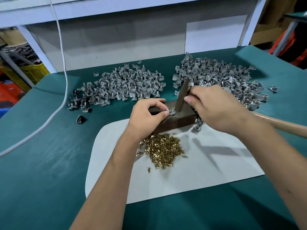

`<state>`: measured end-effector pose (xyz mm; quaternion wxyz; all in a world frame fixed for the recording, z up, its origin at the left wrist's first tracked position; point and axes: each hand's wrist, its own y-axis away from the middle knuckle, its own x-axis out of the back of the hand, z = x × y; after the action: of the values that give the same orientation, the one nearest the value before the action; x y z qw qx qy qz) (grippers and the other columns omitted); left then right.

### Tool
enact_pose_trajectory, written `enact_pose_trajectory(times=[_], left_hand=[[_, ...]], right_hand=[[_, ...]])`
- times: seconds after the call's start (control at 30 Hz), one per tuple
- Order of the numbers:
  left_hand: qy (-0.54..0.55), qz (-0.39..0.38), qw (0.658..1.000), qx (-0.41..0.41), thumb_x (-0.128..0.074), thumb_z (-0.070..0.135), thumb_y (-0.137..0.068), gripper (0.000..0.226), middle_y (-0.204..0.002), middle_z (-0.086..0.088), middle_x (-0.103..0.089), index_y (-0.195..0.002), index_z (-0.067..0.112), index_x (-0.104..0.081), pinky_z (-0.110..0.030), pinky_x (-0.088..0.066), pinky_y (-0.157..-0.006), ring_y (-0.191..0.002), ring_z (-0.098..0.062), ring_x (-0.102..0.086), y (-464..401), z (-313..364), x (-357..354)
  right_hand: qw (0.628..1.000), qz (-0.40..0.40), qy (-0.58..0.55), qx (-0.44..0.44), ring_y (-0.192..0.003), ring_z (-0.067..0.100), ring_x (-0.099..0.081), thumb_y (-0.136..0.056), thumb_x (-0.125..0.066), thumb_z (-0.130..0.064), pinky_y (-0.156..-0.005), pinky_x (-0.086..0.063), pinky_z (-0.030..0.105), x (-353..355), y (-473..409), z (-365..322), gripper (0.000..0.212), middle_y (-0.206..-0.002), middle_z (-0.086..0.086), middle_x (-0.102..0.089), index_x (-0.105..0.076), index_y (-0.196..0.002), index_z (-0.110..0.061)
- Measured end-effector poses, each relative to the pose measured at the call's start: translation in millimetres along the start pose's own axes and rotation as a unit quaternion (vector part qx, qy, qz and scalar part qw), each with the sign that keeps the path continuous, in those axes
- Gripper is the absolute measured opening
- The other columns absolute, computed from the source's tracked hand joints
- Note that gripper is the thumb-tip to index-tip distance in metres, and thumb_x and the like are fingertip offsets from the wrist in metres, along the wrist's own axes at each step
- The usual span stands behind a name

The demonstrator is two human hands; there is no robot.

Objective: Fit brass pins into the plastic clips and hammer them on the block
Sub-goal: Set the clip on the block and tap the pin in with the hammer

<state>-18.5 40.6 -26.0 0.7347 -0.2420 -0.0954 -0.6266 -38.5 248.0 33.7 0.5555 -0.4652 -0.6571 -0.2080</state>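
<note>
On the dark block (pixel 176 119), the left hand (pixel 146 113) pinches a plastic clip (pixel 169 112) while the right hand (pixel 214 107) grips the hammer (pixel 181 97) poised over its pin; a short, square tap seems due.

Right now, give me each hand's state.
Left hand: fingers pinch a clip on the block.
Right hand: grips the hammer.

clip heaps (pixel 126 83) crowd the back; left green mat (pixel 41 146) open.
</note>
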Motion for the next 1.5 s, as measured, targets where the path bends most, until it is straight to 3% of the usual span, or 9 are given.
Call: enact_pose_trajectory(times=[0.17, 0.33, 0.5, 0.63, 0.8, 0.93, 1.1, 1.27, 1.5], left_hand=[[0.003, 0.004, 1.000, 0.019, -0.080, 0.006, -0.083, 0.005, -0.118, -0.002, -0.073, -0.082, 0.011, -0.079, -0.016, -0.050, -0.094, -0.109, -0.001, -0.067, -1, 0, 1], [0.000, 0.000, 1.000, 0.019, -0.081, 0.003, -0.083, 0.006, -0.116, -0.005, -0.073, -0.083, 0.009, -0.080, -0.019, -0.049, -0.100, -0.117, -0.003, -0.065, 1, 4, 2], [0.000, 0.002, 1.000, 0.022, -0.081, 0.003, -0.082, 0.007, -0.111, 0.001, -0.070, -0.083, 0.010, -0.080, -0.004, -0.043, -0.092, -0.120, -0.003, -0.063, 0, 4, 3], [-0.006, 0.002, 1.000, 0.030, -0.081, 0.003, -0.082, 0.008, -0.125, -0.005, -0.069, -0.084, 0.011, -0.080, -0.006, -0.043, -0.094, -0.121, -0.004, -0.061, 1, 6, 3], [-0.003, -0.002, 0.999, 0.035, -0.083, 0.009, -0.082, 0.006, -0.129, -0.005, -0.069, -0.086, 0.013, -0.081, -0.027, -0.046, -0.109, -0.122, -0.003, -0.062, 1, 7, 4], [0.016, -0.001, 0.999, 0.047, -0.082, 0.004, -0.083, 0.008, -0.129, -0.007, -0.068, -0.085, 0.012, -0.080, -0.038, -0.048, -0.111, -0.124, -0.008, -0.062, 3, 8, 2], [0.009, -0.006, 0.999, 0.046, -0.082, 0.007, -0.082, 0.007, -0.130, -0.007, -0.069, -0.086, 0.013, -0.081, -0.035, -0.046, -0.112, -0.125, -0.005, -0.061, 3, 9, 3], [0.016, -0.004, 0.999, 0.047, -0.081, 0.003, -0.083, 0.007, -0.129, -0.008, -0.069, -0.086, 0.010, -0.080, -0.036, -0.047, -0.111, -0.125, -0.007, -0.061, 4, 8, 1], [0.015, -0.003, 0.999, 0.036, -0.081, 0.004, -0.082, 0.010, -0.125, -0.010, -0.071, -0.082, 0.014, -0.079, -0.035, -0.048, -0.110, -0.127, -0.006, -0.060, 3, 7, 2]], right_hand=[[0.975, 0.218, -0.022, 0.033, -0.059, 0.030, -0.050, -0.107, -0.043, -0.036, -0.058, -0.041, 0.037, 4, -4, -10, 0.028, -0.070, 0.002, -0.055, -0.061, -0.111, -0.015], [0.996, 0.011, 0.084, -0.039, -0.076, 0.032, -0.057, -0.108, -0.040, -0.041, -0.073, -0.052, 0.042, -7, -4, -17, 0.025, -0.086, 0.008, -0.064, -0.057, -0.105, -0.022], [0.985, 0.172, 0.019, 0.013, -0.064, 0.031, -0.057, -0.107, -0.046, -0.035, -0.060, -0.047, 0.037, -1, -3, -17, 0.024, -0.076, 0.007, -0.063, -0.060, -0.107, -0.016], [0.995, 0.023, 0.090, -0.021, -0.070, 0.032, -0.056, -0.108, -0.040, -0.039, -0.061, -0.043, 0.037, -11, -5, -23, 0.022, -0.088, 0.009, -0.067, -0.052, -0.101, -0.023], [0.980, 0.189, 0.052, 0.019, -0.064, 0.031, -0.053, -0.107, -0.046, -0.036, -0.060, -0.040, 0.036, 0, -9, -22, 0.024, -0.076, 0.006, -0.061, -0.060, -0.107, -0.016], [0.994, 0.020, 0.106, -0.026, -0.069, 0.032, -0.051, -0.108, -0.040, -0.039, -0.064, -0.042, 0.038, -12, -7, -23, 0.024, -0.074, 0.002, -0.049, -0.055, -0.105, -0.021], [0.982, 0.172, 0.070, 0.015, -0.065, 0.033, -0.058, -0.107, -0.045, -0.038, -0.059, -0.043, 0.038, 0, -7, -18, 0.025, -0.080, 0.010, -0.068, -0.060, -0.106, -0.018], [0.992, 0.023, 0.119, -0.018, -0.075, 0.036, -0.059, -0.109, -0.039, -0.039, -0.064, -0.043, 0.040, -12, -6, -22, 0.026, -0.084, 0.011, -0.061, -0.055, -0.108, -0.019], [0.991, 0.083, 0.100, 0.010, -0.074, 0.038, -0.064, -0.109, -0.039, -0.036, -0.059, -0.042, 0.038, -16, -5, -26, 0.024, -0.084, 0.010, -0.067, -0.054, -0.110, -0.017]])
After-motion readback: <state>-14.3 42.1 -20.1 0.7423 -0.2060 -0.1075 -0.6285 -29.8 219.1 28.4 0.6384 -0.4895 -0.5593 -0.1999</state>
